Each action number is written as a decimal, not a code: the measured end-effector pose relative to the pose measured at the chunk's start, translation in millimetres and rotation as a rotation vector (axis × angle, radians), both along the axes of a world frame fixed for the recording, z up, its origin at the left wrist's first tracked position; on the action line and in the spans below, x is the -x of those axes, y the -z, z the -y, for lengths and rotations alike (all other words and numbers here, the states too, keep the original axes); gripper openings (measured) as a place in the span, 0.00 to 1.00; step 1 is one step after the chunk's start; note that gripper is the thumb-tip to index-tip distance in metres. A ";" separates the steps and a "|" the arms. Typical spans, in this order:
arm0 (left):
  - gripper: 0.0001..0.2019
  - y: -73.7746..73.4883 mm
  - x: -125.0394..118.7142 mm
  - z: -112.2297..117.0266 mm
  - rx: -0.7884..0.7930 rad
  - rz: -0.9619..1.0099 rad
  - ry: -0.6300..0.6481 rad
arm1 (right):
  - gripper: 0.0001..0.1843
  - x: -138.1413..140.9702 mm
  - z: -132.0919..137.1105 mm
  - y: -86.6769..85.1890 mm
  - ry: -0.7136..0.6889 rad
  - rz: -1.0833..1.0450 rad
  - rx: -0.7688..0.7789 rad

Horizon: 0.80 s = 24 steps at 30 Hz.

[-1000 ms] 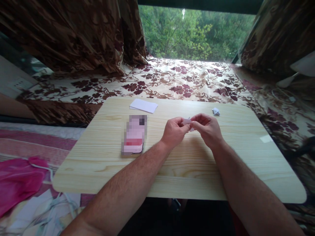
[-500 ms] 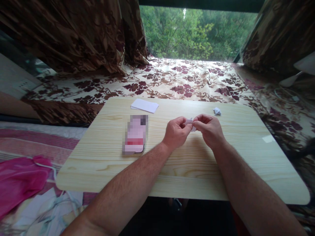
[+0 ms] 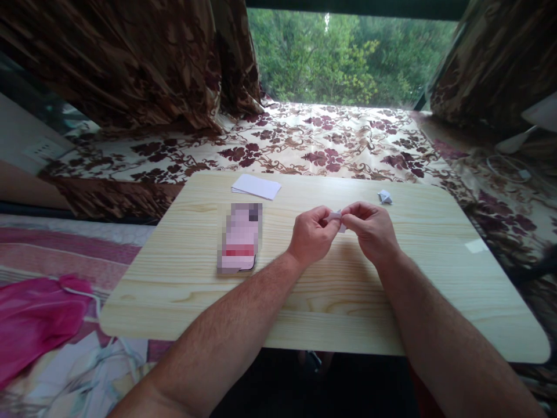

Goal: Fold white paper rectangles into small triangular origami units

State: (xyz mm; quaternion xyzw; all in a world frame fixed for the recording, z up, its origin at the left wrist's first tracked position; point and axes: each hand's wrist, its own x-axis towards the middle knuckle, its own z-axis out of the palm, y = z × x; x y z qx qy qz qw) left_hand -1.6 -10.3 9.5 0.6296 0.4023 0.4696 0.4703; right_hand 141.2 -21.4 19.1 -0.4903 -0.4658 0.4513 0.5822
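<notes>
Between my fingertips is a small piece of folded white paper (image 3: 335,215), held above the middle of the table. My left hand (image 3: 312,235) pinches its left side, thumb and forefinger closed on it. From the other side my right hand (image 3: 369,229) grips the paper the same way, its fingertips close to those of the left. The fingers cover most of the paper, so its full shape is hidden. Beyond my right hand, a small folded paper figure (image 3: 384,197) rests on the table.
The pale wooden table (image 3: 183,290) has rounded corners. A stack of white paper slips (image 3: 256,187) lies at the back left, with a blurred-out pink phone (image 3: 240,238) in front of it. A cream patch (image 3: 477,246) is near the right edge. Pink cloth (image 3: 39,322) lies at left.
Almost nothing differs. Both hands keep their pinch on the paper in the same place; the view has shifted very slightly.
</notes>
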 end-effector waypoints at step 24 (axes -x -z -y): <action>0.13 0.5 -1.7 1.5 0.025 0.011 0.004 | 0.12 2.4 -0.1 5.3 0.045 0.056 -0.022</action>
